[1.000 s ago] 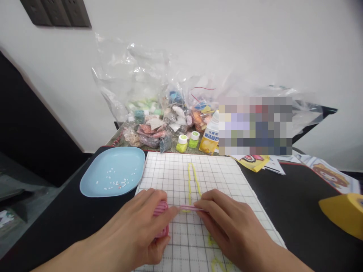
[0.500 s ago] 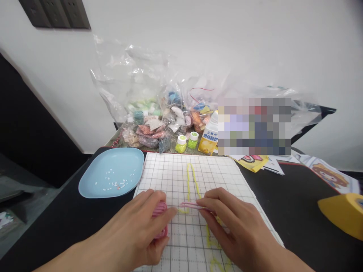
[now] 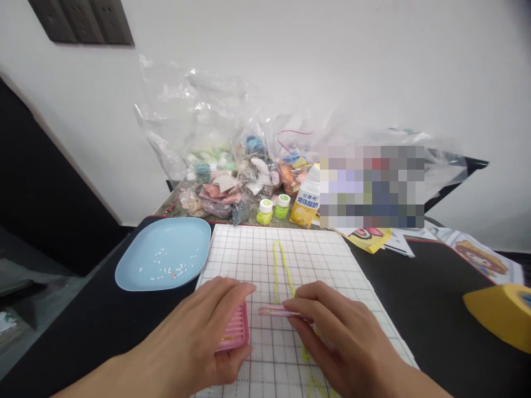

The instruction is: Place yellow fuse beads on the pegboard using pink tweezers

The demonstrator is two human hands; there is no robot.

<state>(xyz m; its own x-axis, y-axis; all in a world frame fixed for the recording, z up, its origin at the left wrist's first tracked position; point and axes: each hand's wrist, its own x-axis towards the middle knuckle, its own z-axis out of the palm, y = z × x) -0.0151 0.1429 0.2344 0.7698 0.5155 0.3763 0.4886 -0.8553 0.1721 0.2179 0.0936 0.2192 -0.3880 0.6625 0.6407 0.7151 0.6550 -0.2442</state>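
Observation:
My left hand [image 3: 203, 326] grips a small pink ribbed tray [image 3: 237, 327], its fingers wrapped around the sides; a few tiny gold bits lie in the grooves near its lower edge. Between the thumb and fingers of my right hand [image 3: 332, 326] is a pair of pink tweezers [image 3: 271, 312], pointing left toward the tray with a small gap between. Both hands are over a white gridded board [image 3: 244, 249]. A thin yellow-green strand [image 3: 275, 265] forms a narrow loop on the board and runs down behind my right hand, which hides part of it.
To the left, a light blue plate [image 3: 136, 260] carries scattered white beads. Behind the board stand two small green jars [image 3: 282, 208], a yogurt bottle [image 3: 305, 202] and plastic bags of beads [image 3: 219, 193]. A yellow object [image 3: 498, 315] is at the far right.
The pink tray has turned so that its grooved inside shows more, and my left index finger has lifted. My right hand has lowered the tweezers slightly, with their tips a little further left.

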